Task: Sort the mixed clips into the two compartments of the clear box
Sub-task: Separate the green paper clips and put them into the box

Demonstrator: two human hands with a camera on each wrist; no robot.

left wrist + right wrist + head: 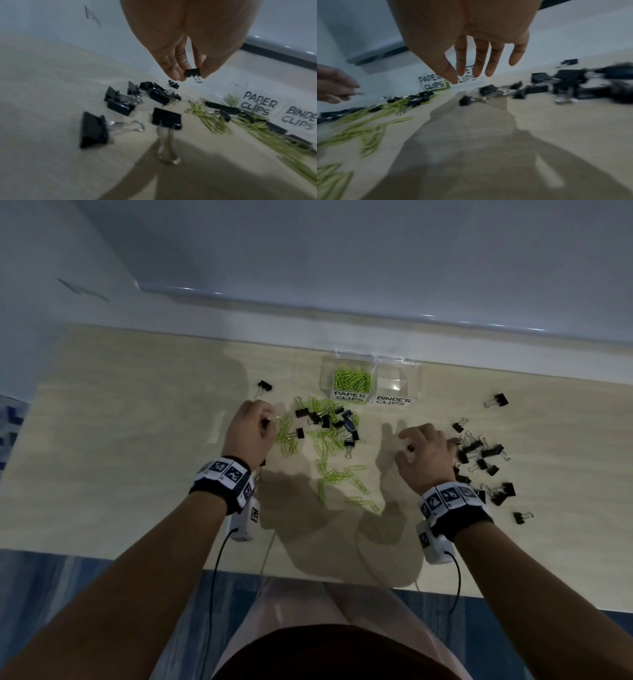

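A clear two-compartment box (pixel 416 371) stands at the table's far edge, labelled PAPER CLIPS and BINDER CLIPS. Green paper clips (pixel 352 379) fill its left compartment; the right one looks bare. A mixed pile of green paper clips and black binder clips (pixel 325 422) lies in front of it. My left hand (pixel 192 77) hovers left of the pile and pinches a small black binder clip (pixel 193 72) between thumb and fingers. My right hand (pixel 464 78) hangs above the table with straight fingers, holding nothing. One binder clip (pixel 465 101) lies under it.
A loose group of black binder clips (pixel 479 453) is spread on the table right of my right hand. A trail of green paper clips (pixel 342 474) runs toward the near edge. One binder clip (pixel 265 386) lies far left. A wall borders the table behind the box.
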